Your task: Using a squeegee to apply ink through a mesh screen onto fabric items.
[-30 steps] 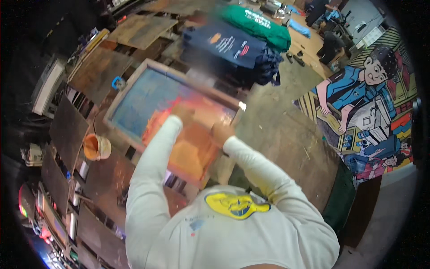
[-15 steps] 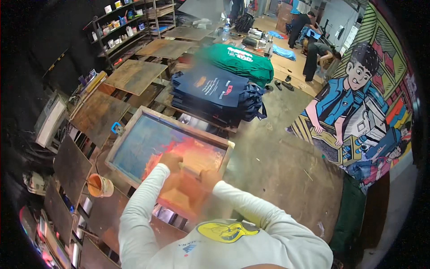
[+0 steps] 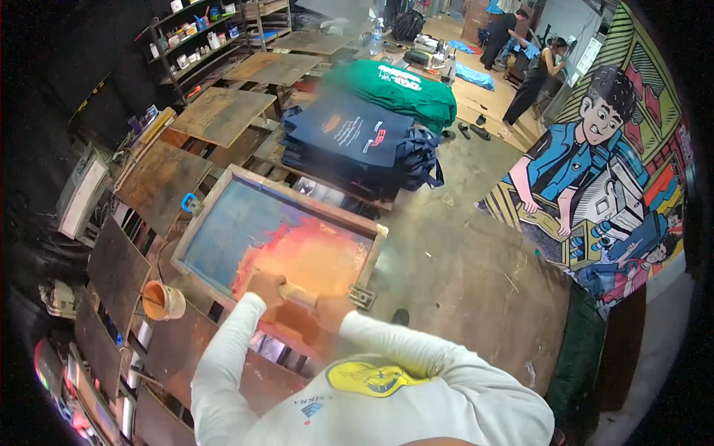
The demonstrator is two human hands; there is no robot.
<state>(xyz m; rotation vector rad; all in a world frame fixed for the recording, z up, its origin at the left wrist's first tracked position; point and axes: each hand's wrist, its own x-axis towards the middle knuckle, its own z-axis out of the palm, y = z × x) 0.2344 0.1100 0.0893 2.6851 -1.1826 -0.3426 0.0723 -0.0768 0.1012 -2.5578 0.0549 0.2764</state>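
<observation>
My left hand [image 3: 266, 290] and my right hand [image 3: 332, 312] grip the two ends of a wooden squeegee [image 3: 297, 296] over the near part of a screen frame [image 3: 199, 221]. Orange and red ink [image 3: 312, 249] spreads across the right and lower mesh, while the upper left is blue. A metal clamp [image 3: 361, 297] is at the frame's right side, and a blue-handled clamp [image 3: 192, 202] at its left. A bucket of orange ink [image 3: 163, 303] stands left of the frame.
Stacked navy tote bags [image 3: 346, 141] and folded green fabric [image 3: 401, 93] lie beyond the frame. Worn boards [image 3: 160, 186] line the left, shelves of containers [image 3: 197, 52] behind. Two people [image 3: 539, 78] are at the far right, beside a painted mural [image 3: 595, 171]. Sandals [image 3: 476, 130] lie on the floor.
The squeegee and both hands have moved toward me, to the near part of the screen. The view tilted up after the first frame. A bent-over person in the distance has straightened somewhat.
</observation>
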